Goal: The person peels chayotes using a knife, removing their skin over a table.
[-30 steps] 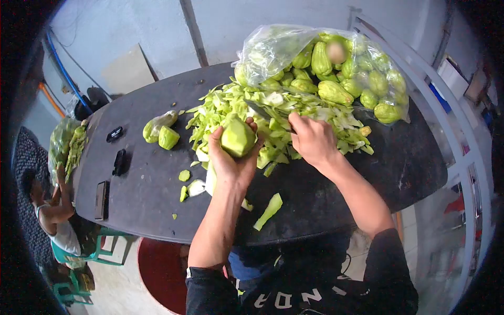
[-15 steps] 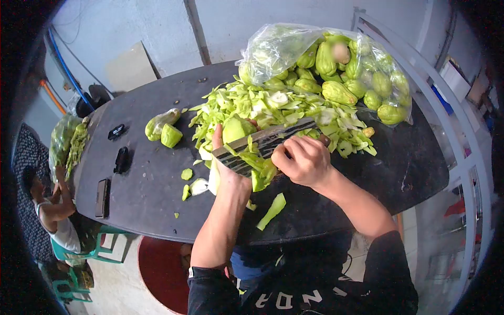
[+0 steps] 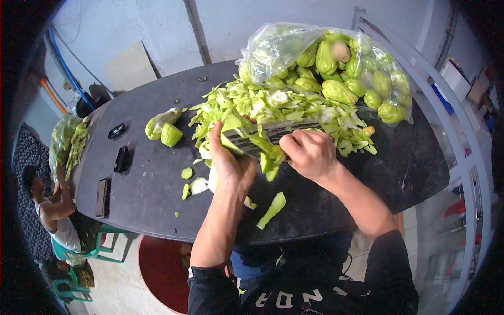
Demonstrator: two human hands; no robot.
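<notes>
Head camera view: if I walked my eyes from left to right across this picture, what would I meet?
Person in a white top → dark rectangular object → cut green vegetable piece → the wearer's left hand → the wearer's right hand → metal railing.

White letters on the person's black shirt, upside down, include N and D; marks on the knife blade are too small to read.
</notes>
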